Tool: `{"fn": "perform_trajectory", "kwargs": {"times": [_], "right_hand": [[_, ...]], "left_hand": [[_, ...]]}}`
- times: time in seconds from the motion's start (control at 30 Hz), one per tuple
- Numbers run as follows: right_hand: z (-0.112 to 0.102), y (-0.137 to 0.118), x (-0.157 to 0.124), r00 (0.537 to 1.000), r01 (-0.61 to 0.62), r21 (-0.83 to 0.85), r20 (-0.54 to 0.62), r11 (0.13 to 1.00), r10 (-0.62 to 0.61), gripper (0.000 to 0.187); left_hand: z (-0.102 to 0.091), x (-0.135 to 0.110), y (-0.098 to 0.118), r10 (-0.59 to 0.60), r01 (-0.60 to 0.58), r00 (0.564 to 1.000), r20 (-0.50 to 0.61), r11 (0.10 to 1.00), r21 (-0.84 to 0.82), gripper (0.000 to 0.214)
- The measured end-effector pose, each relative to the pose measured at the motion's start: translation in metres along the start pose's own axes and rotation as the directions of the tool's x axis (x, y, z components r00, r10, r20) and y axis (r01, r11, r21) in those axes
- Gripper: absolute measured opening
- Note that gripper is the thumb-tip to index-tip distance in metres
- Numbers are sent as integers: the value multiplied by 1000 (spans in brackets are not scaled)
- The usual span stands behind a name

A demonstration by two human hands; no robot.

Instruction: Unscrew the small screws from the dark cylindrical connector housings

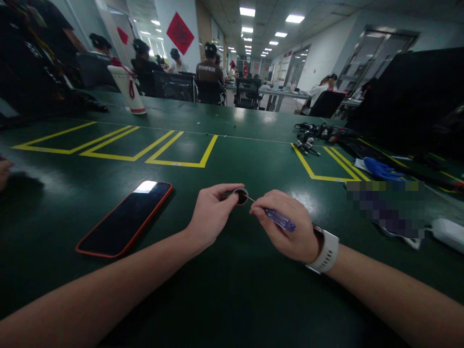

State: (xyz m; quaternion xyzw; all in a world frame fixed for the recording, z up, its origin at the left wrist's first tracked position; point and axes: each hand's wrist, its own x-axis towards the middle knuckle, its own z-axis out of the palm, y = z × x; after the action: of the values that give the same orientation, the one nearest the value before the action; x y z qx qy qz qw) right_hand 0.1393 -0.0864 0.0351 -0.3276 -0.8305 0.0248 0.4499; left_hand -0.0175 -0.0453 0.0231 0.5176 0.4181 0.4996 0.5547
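Between the thumb and fingers of my left hand (212, 210) is a small round metal piece (240, 196) with a dark hollow middle, its opening turned towards my other hand. My right hand (286, 224) grips a screwdriver (281, 220) by its clear purple handle. The thin shaft points left, and its tip reaches the opening of the round piece; how deep it goes I cannot tell. Both hands are just above the green table (232, 290). A phone (126, 220) in an orange-red case lies to the left of my left hand.
Yellow tape outlines (177, 164) mark the tabletop. A white tumbler (128, 89) stands at the far left. Dark cables (311, 135), a blue glove (382, 169) and a white device (449, 233) lie to the right. Another person's hand (4, 170) shows at the left edge.
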Motion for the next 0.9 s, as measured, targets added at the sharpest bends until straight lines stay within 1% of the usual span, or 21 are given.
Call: {"fn": "perform_trajectory", "kwargs": {"times": [0.1, 0.2, 0.37, 0.47, 0.53, 0.6, 0.63, 0.7, 0.77, 0.83, 0.9], "right_hand": [[0, 0, 0, 1000, -1, -7, -4, 1000, 1, 7], [0, 0, 0, 1000, 11, 4, 1, 1000, -11, 7], [0, -1, 1, 1000, 22, 20, -8, 1000, -22, 7], [-1, -2, 2, 1000, 10, 15, -7, 1000, -10, 6], [-3, -2, 2, 999, -31, 43, -27, 999, 32, 8], [-5, -3, 2, 989, -113, 107, -83, 988, 122, 12], [-6, -2, 3, 977, -161, 152, -114, 975, 179, 13], [-7, 0, 4, 940, -247, 271, -167, 931, 298, 15], [-7, 3, 6, 896, -289, 428, -195, 857, 400, 16], [-6, 7, 9, 850, -308, 579, -188, 755, 492, 17], [-7, 9, 13, 806, -332, 689, -147, 644, 573, 17]], "left_hand": [[0, -1, 1, -3, 3, 1000, 17, 1000, -5, 19], [-1, -1, 0, -7, 7, 1000, 11, 1000, 2, 19], [-2, 0, -1, 20, -20, 1000, 14, 999, 26, 18], [-2, 1, -1, 6, -7, 1000, 15, 999, 34, 17], [-2, 1, -1, -31, 30, 999, 37, 999, 21, 18], [-3, 1, -1, -79, 82, 994, 79, 996, -31, 22], [-3, 1, -1, -101, 107, 990, 100, 992, -60, 26], [-3, 1, -2, -131, 146, 981, 143, 985, -95, 37], [-4, 0, -3, -137, 154, 974, 180, 985, -79, 48], [-5, 1, -4, -104, 109, 971, 216, 994, -14, 50], [-6, 1, -5, -26, 2, 968, 251, 996, 92, 45]]}}
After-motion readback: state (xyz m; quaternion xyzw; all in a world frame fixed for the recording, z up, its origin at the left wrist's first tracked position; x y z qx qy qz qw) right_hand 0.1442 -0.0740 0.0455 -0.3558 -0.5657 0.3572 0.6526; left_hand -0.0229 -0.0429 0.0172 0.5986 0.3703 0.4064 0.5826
